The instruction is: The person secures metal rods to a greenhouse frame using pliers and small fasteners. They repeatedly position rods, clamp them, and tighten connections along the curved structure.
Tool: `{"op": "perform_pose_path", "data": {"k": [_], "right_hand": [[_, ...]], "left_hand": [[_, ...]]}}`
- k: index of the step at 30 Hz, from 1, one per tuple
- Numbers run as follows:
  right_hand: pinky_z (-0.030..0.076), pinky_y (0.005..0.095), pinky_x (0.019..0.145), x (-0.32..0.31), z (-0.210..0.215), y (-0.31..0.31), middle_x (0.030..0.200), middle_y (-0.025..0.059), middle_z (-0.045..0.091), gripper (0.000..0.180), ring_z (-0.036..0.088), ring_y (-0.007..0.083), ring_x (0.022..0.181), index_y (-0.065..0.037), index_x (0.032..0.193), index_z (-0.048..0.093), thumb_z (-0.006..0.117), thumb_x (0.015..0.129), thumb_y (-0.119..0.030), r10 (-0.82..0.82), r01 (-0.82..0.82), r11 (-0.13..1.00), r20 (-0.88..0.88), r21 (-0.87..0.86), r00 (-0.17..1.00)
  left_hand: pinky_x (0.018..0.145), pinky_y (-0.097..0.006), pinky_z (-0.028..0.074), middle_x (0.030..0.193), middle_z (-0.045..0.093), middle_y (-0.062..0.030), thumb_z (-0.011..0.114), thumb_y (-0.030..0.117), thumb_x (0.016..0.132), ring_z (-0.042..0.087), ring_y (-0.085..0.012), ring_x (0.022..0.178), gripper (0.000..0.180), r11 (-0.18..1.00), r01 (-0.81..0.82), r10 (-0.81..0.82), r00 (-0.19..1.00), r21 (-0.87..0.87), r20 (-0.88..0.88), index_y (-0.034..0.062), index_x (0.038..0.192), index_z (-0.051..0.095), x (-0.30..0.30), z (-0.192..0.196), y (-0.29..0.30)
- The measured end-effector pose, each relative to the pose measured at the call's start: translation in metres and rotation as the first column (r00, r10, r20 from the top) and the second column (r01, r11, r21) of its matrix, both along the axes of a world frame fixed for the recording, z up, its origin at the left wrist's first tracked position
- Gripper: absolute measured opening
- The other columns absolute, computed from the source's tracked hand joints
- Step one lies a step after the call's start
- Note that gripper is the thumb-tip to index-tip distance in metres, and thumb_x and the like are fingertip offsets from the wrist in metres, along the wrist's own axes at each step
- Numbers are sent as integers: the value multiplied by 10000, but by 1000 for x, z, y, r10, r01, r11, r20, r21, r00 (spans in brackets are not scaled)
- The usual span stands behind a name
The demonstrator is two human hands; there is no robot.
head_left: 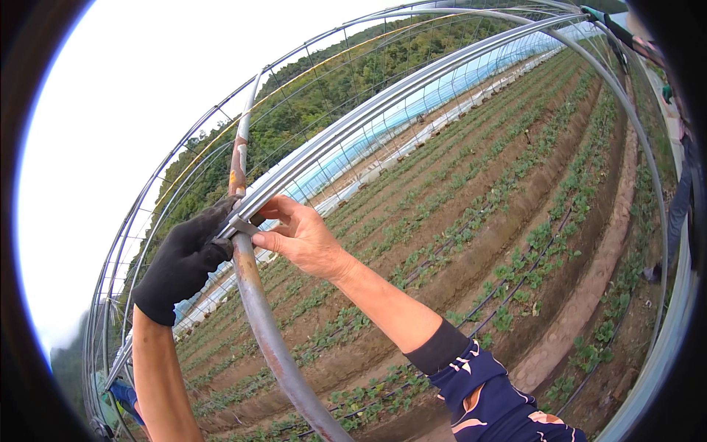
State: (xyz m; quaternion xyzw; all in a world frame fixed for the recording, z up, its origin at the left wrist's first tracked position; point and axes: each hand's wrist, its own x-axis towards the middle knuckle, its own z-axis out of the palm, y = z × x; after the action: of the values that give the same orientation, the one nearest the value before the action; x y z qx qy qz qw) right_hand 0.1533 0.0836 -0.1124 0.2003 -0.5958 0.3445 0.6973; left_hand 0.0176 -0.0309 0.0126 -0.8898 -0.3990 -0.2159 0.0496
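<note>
A curved grey pipe point(266, 324), rusty in its upper part, rises through the middle of the view. A long straight metal channel rail point(383, 103) crosses it and runs off to the upper right. My left hand point(184, 258), in a black glove, is closed around the rail beside the crossing. At the crossing sits a small metal clip point(243, 227). From the right, my bare right hand point(303, 234) pinches this clip between thumb and fingers. Parts of the fingers of both hands are hidden behind the rail and pipe.
Rows of low green plants point(508, 272) with dark hoses fill the ground below. Wire mesh point(346, 81) and further hoops point(626, 103) surround the frame. A person point(681, 191) stands at the far right; another in blue point(125, 398) is partly visible at the lower left.
</note>
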Motion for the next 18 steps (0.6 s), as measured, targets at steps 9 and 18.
{"op": "perform_pose_path", "data": {"k": [9, 18], "right_hand": [[488, 291, 929, -8, -6, -3, 1168, 68, 571, 410, 532, 145, 1116, 8, 1241, 524, 678, 866, -53, 28, -30, 999, -55, -36, 998], [465, 293, 842, 1, 10, -28, 1033, 65, 607, 524, 564, 132, 969, 1, 1145, 535, 714, 839, -385, -98, 96, 982, -3, -162, 995]], "left_hand": [[960, -288, 399, 1161, 608, -39, 691, 160, 855, 501, -110, 1056, 542, 997, 22, -17, 998, -80, 63, 35, 1348, 504, -2, 1, 3], [702, -251, 457, 905, 610, 3, 613, 3, 844, 499, -70, 769, 478, 995, 82, -74, 987, -50, 143, 56, 1314, 543, -2, -4, 2]]}}
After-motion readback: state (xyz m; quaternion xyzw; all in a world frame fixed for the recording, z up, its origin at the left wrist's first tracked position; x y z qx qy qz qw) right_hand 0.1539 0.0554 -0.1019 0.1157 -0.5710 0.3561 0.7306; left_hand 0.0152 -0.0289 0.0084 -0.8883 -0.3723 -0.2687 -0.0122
